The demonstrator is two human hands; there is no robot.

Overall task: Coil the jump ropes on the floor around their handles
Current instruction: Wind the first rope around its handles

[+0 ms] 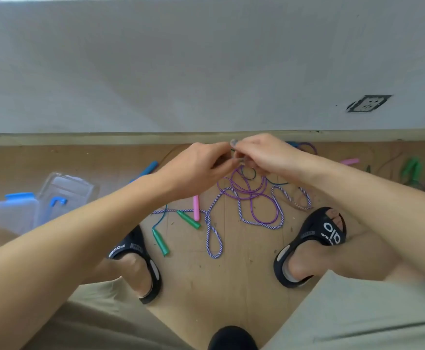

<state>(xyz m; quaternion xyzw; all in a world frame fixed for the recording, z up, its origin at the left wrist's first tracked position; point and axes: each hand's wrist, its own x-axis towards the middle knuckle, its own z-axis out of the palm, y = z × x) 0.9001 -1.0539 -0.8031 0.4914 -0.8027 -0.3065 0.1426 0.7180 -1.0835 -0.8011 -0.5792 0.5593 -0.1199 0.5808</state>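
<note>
Several jump ropes lie tangled on the wooden floor (231, 274) between my feet. A smooth purple rope (252, 195) loops under my hands, and a purple-and-white braided rope (212, 238) trails toward me. Two green handles (160, 242) (188, 219) and a pink handle (196, 207) lie left of centre. My left hand (196, 170) and my right hand (262, 152) meet above the tangle, fingers curled, pinching the purple rope together. What exactly sits between the fingertips is hidden.
A clear plastic box with blue clasps (29, 205) stands open at the left. A blue handle (147, 170) lies behind my left hand. Another pink handle (350, 161) and green handles (412, 169) lie at the far right by the wall (206, 72). My sandalled feet (310, 246) flank the ropes.
</note>
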